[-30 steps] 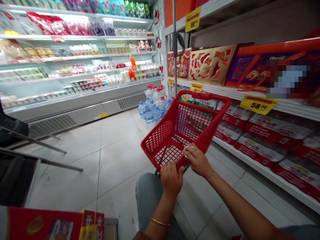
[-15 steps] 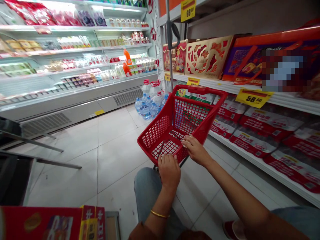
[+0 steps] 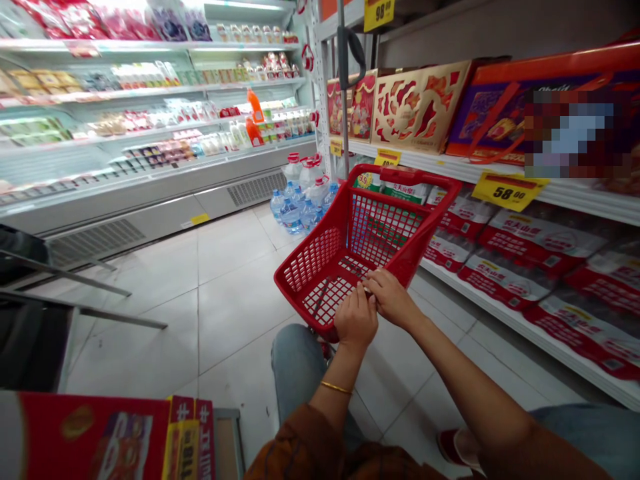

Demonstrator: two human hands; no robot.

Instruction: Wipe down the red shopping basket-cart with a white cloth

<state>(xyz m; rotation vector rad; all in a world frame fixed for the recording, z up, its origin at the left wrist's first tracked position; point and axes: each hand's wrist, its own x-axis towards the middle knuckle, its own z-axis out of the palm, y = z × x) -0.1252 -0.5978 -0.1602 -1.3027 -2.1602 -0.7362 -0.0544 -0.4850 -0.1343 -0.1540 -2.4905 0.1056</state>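
A red plastic shopping basket (image 3: 320,263) stands tilted on the tiled floor in front of me, its open top facing me. My left hand (image 3: 355,319) rests on the basket's near rim, fingers curled over it. My right hand (image 3: 391,298) lies right beside it on the same rim, fingers bent; a small pale thing may be under them, but I cannot make it out. Both hands touch each other at the fingertips. The basket looks to hold nothing.
Shelves on the right carry red gift boxes (image 3: 419,107) and packs of bottled water (image 3: 525,243) with yellow price tags (image 3: 507,189). A chilled display case (image 3: 150,133) runs along the back left. Water bottles (image 3: 303,200) stand on the floor. A red box (image 3: 95,437) lies near left.
My left hand has slid right along the basket rim until it meets my right hand. The view has shifted slightly.
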